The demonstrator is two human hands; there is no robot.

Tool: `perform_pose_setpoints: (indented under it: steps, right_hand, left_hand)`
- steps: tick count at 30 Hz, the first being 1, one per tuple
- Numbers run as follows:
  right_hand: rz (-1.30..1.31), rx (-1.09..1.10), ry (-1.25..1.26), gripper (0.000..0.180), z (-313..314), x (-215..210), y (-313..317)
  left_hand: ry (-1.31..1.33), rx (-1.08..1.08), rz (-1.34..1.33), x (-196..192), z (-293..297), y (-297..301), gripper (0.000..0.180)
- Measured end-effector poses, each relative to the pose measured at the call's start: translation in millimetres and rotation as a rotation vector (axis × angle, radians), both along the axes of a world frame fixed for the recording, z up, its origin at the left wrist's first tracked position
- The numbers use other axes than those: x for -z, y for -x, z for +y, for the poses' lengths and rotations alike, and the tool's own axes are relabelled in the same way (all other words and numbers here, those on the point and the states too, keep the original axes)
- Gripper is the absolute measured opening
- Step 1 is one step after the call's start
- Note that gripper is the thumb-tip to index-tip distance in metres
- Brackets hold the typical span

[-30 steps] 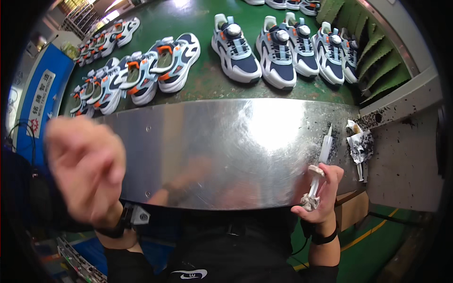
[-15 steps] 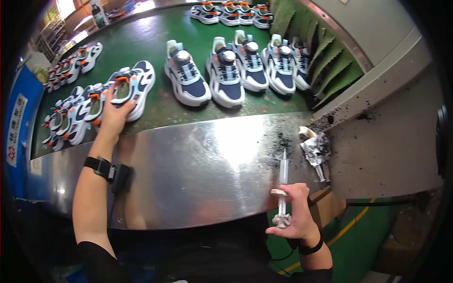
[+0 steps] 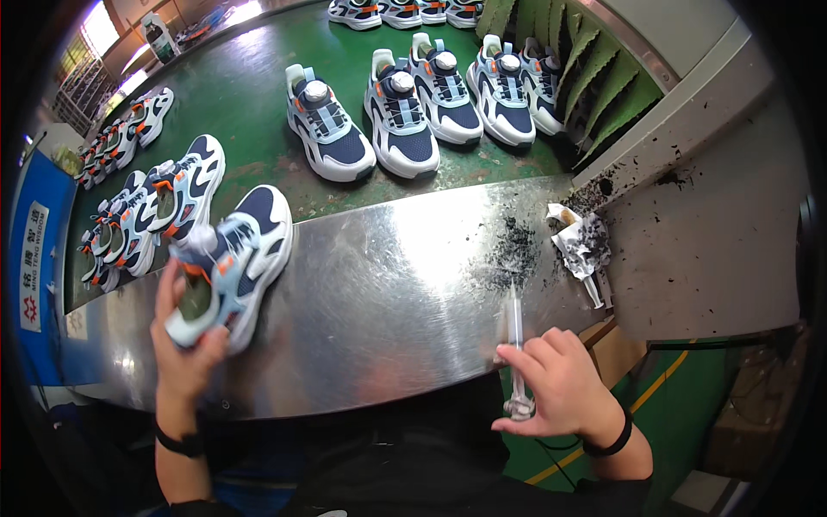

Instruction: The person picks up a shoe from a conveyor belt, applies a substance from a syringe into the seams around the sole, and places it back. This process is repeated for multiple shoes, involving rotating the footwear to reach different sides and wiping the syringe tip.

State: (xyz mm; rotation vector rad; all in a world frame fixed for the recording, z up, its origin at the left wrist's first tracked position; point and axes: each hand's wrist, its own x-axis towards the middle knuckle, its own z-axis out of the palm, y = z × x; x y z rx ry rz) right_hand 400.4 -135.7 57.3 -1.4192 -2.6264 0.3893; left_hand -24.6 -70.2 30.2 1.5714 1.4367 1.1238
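1. Green belt surface (image 3: 250, 95) runs across the far side, carrying pairs of sneakers; nearer lies a shiny steel counter (image 3: 388, 302) with a smear of black specks toward its right end and a soiled wad of paper (image 3: 579, 246) just beyond that.

2. On the near left of the counter, the left hand (image 3: 185, 345) is clamped around the heel end of a blue, white and orange sneaker (image 3: 228, 267), which lies tilted with its toe pointing far and right, its sole partly on the steel.

3. The right hand (image 3: 560, 388) is closed on a clear syringe (image 3: 515, 345), held upright with its tip pointing away over the near right edge of the counter, close to the black specks.

4. The sneaker looks light, with a soft padded upper and a firmer sole; I judge the heel and sole rim the sound places to grip, since the mesh would give under the fingers.

5. The syringe appears slim, smooth and rigid, likely slippery; holding the barrel low near its flange, as the fingers do, seems steadiest.

6. Half a second ago the left hand was stretched out to the belt, touching a pair there; now it is back near the body with one sneaker on the steel. The syringe hand has barely shifted.
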Motion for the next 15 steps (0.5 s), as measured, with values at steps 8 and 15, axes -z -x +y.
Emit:
perform_pose_setpoints:
  steps: [8,15]
  right_hand:
    - [0.309,0.08,0.058,0.082,4,10,-4]
    - [0.424,0.07,0.134,0.091,-17,13,5]
  left_hand:
    - [0.136,0.112,-0.4,4,-5,-9,0.091]
    - [0.36,0.165,-0.027,45,109,8,0.027]
